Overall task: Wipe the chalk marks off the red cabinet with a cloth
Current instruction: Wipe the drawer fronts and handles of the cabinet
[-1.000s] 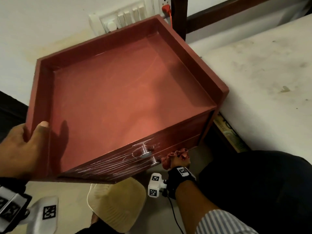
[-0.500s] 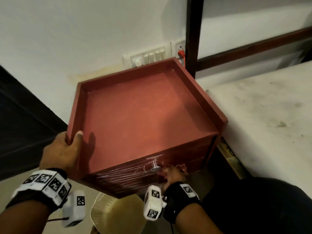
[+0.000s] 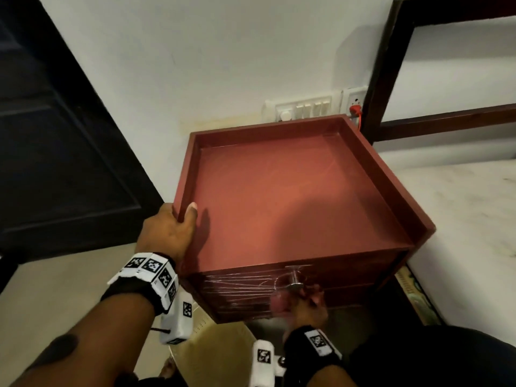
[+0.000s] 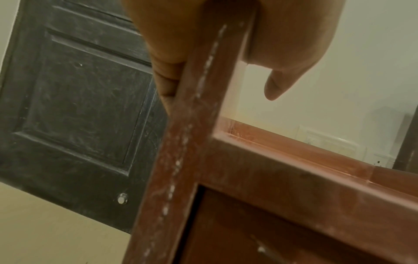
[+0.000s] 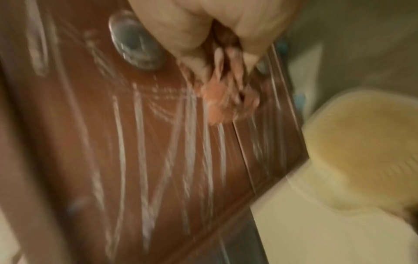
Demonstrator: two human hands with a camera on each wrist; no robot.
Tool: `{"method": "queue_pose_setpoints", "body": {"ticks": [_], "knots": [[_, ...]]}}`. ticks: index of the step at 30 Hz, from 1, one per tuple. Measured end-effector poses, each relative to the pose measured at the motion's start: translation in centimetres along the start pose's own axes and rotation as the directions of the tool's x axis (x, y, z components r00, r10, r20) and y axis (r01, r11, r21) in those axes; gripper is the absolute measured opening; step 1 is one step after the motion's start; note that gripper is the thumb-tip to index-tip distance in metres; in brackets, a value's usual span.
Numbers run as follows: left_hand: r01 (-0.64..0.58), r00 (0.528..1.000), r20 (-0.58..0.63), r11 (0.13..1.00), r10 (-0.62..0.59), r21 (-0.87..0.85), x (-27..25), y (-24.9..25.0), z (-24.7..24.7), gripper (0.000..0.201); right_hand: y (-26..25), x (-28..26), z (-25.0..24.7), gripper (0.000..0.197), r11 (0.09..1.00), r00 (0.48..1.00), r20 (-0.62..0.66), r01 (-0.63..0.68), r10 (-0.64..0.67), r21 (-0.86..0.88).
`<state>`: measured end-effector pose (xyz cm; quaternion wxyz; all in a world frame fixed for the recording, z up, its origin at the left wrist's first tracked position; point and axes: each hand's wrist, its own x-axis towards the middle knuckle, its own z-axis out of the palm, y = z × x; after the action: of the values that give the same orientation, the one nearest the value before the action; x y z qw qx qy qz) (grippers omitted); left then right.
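Nearest the viewer, the right hand holds a bunched pinkish cloth in curled fingers and presses it against the front panel of the red cabinet, just below and to the right of the round metal knob. The chalk marks cover the front panel to the left of the cloth as long white strokes, with a looser scribble round the knob; in the right wrist view, which is blurred, most of them appear unwiped. To wipe well, keep the cloth wadded so a broad face meets the panel, apply firm, even pressure, and work along the strokes towards the left edge in overlapping passes; turn the cloth to a clean fold once it loads with chalk, otherwise it is likely to smear. Work closely round the knob stem. Further back on the left, the left hand grips the raised rim of the cabinet top, thumb hooked inside and fingers down the outer face; this brace should be held so the cabinet does not shift under pressure. White flecks also show along that front corner post. Behind the cabinet on the wall is a switch panel.
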<state>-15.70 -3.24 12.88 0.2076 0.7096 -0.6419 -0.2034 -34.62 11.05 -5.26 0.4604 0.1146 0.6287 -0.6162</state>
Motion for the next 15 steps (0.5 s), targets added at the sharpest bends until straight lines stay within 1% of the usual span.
{"method": "queue_pose_setpoints", "body": {"ticks": [1,2,3,4,6,7,8,10,11,13,14,15], "knots": [[0.004,1.000,0.002,1.000,-0.004,0.003,0.0,0.0,0.0,0.058,1.8,-1.3,1.8,0.026,0.995,0.995,0.037,-0.097,0.096,0.005],[0.004,1.000,-0.001,1.000,-0.004,0.010,0.2,-0.1,0.1,0.058,3.4,-2.7,3.5,0.027,0.980,0.973,0.118,-0.199,0.198,-0.004],[0.006,1.000,0.005,1.000,-0.006,0.017,0.1,0.0,0.0,0.058,4.5,-4.1,4.7,0.030,0.963,0.939,0.222,-0.269,0.262,0.001],[0.007,1.000,0.001,1.000,-0.007,0.021,0.0,0.0,0.1,0.058,5.1,-5.0,5.7,0.032,0.951,0.909,0.295,-0.310,0.294,0.010],[0.015,1.000,0.001,1.000,-0.015,0.021,0.0,0.1,-0.1,0.058,4.9,-5.3,6.3,0.032,0.936,0.869,0.360,-0.349,0.338,-0.036],[0.017,1.000,0.004,1.000,-0.017,0.020,0.0,0.1,-0.2,0.059,4.3,-5.4,6.0,0.031,0.934,0.863,0.369,-0.354,0.345,-0.045],[0.014,1.000,0.006,1.000,-0.015,0.017,0.1,0.0,-0.1,0.059,3.7,-4.6,5.2,0.033,0.936,0.875,0.337,-0.346,0.347,-0.066],[0.006,1.000,-0.001,1.000,-0.006,0.009,0.0,-0.1,-0.1,0.059,1.5,-2.4,2.6,0.036,0.945,0.912,0.251,-0.322,0.324,-0.049],[0.004,1.000,-0.010,1.000,-0.004,0.008,0.0,-0.1,-0.1,0.059,0.1,-1.1,0.9,0.028,0.959,0.943,0.182,-0.282,0.278,-0.004],[0.001,1.000,-0.020,1.000,-0.001,0.011,0.0,-0.2,-0.1,0.060,-3.7,0.6,-2.6,0.002,0.955,0.968,0.081,-0.247,0.236,0.167],[-0.002,1.000,-0.022,1.000,0.002,0.011,0.0,-0.1,0.0,0.061,-5.5,1.3,-3.9,0.007,0.946,0.979,0.013,-0.200,0.203,0.254],[-0.006,1.000,-0.024,1.000,0.006,0.004,0.0,-0.1,0.0,0.061,-7.0,1.5,-4.9,0.006,0.957,0.991,-0.053,-0.108,0.126,0.270]]}}
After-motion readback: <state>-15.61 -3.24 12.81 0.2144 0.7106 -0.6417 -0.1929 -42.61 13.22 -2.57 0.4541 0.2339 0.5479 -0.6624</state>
